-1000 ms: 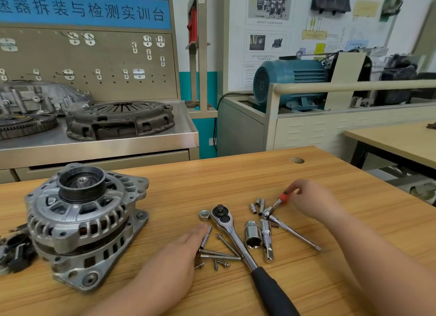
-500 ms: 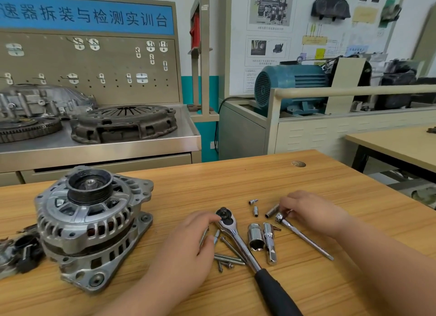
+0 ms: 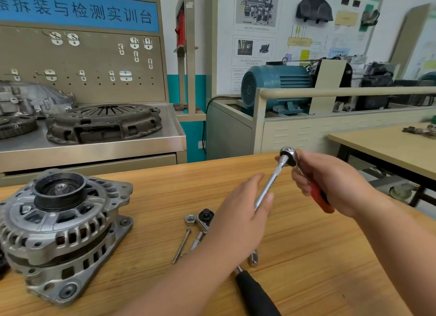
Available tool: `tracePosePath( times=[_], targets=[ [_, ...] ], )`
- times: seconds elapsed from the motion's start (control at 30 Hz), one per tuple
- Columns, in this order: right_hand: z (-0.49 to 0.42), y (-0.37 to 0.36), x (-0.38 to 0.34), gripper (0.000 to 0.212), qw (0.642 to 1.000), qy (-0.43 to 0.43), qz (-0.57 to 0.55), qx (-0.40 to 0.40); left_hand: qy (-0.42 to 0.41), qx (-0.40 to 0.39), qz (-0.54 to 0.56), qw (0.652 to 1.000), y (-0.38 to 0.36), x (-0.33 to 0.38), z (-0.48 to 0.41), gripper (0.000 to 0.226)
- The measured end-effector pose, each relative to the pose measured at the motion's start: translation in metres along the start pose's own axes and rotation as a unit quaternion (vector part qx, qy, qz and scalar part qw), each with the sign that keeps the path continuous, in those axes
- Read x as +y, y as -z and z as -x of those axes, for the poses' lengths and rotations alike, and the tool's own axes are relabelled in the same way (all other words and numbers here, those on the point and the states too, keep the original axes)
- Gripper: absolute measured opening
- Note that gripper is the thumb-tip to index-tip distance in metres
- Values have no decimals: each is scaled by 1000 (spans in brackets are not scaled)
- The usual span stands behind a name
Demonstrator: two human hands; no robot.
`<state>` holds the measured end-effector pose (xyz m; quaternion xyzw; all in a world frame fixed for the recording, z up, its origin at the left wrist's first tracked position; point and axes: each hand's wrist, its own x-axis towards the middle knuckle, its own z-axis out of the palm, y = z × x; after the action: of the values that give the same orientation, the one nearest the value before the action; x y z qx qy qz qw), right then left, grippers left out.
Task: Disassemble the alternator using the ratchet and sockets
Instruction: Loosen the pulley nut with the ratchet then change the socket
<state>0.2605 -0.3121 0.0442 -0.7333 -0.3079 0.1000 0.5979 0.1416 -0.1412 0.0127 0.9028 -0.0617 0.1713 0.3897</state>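
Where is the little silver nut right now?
In the head view, the nut lies on the wooden table, right of the alternator, just left of the head of the black-handled ratchet and the left hand.

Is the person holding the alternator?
No, the alternator sits on the table, apart from the left hand on a chrome bar and the right hand gripping a red handle.

Probably an automotive training workshop: pegboard [image 3: 82,63], blue sign [image 3: 77,11], clutch cover [image 3: 103,122], teal motor [image 3: 276,86], wall posters [image 3: 256,7].
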Motion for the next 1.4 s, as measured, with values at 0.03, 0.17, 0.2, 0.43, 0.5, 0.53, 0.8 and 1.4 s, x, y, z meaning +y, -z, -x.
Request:
tracePosePath(
  times=[0.03,0.17,0.2,0.43,0.5,0.53,0.8,1.4],
  targets=[
    [-1,-4,1,58,999,-24,-40,7,-4,-1,13,1000,3,-1,-2,46],
    [3,-16,1,29,978,-105,-181,-10,4,-40,151,988,18,-2,-3,15],
    [5,-17,2,24,967,-120,-224,-36,11,-37,176,984,22,-3,-4,15],
    [15,-31,0,23,869,-101,-419,-242,29,-35,101,994,50,-22,-10,28],
    [15,-41,-4,23,862,-115,-439,-224,14,-24,67,997,51,-25,-10,30],
    [16,-46,-6,22,866,-123,-442,-198,7,-17,48,999,51,-26,-10,31],
    [19,-17,-16,15,917,-87,-390,-7,94,78,-8,993,82,-58,-6,29],
    [-5,-42,83,33,859,-134,495,8,104,-122,-149,976,-41,-11,-4,23]
  ],
)
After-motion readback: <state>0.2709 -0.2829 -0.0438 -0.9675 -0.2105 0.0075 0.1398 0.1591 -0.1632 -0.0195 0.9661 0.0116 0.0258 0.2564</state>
